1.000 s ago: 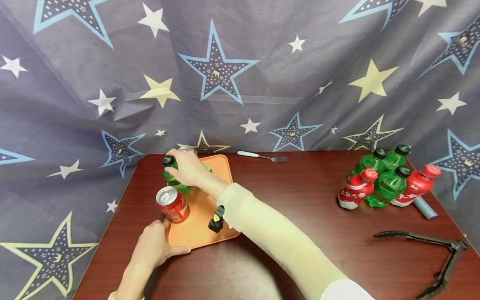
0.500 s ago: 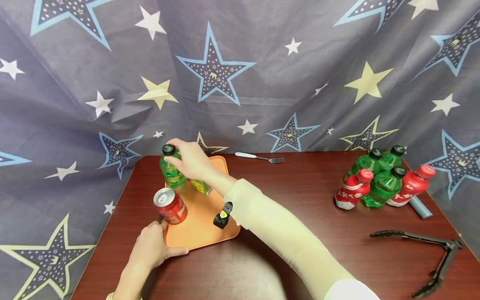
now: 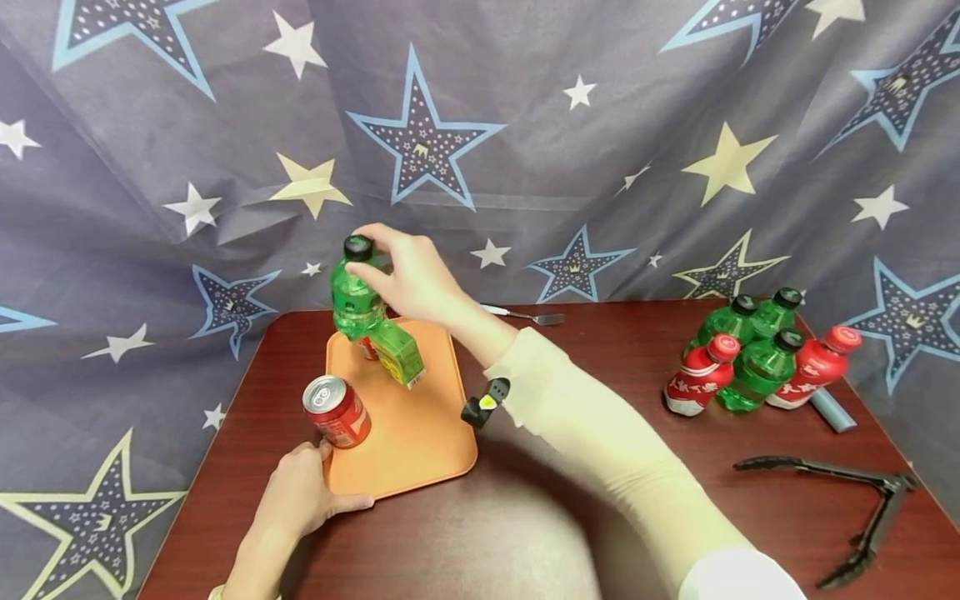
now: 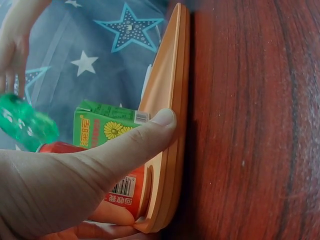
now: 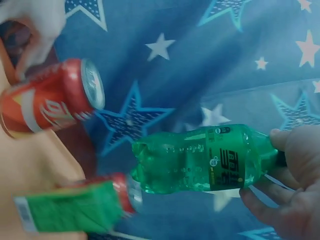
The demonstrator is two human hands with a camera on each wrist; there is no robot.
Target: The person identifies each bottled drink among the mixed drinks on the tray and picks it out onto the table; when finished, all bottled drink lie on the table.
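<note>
My right hand (image 3: 416, 275) grips a green plastic soda bottle (image 3: 355, 296) by its neck, just under the black cap. Upright, the bottle hangs above the far left part of an orange tray (image 3: 420, 442). In the right wrist view its whole green body (image 5: 195, 160) shows. My left hand (image 3: 300, 492) holds the tray's near left corner, thumb along the front rim (image 4: 162, 120). Close by that hand, a red soda can (image 3: 347, 418) stands on the tray. A green drink carton (image 3: 399, 354) stands further back, mostly hiding a second red can (image 5: 122, 192).
Several green bottles (image 3: 757, 371) and two red bottles (image 3: 701, 375) are grouped at the table's right. A grey-blue cylinder (image 3: 832, 410) lies beside them, with a black folding stand (image 3: 888, 492) nearer. A white-handled fork (image 3: 536, 317) lies at the back. Star-patterned cloth (image 3: 480, 167) hangs behind.
My right hand has lifted the green bottle up off the tray and moved it slightly right, uncovering the carton. My left hand keeps its place at the tray's corner.
</note>
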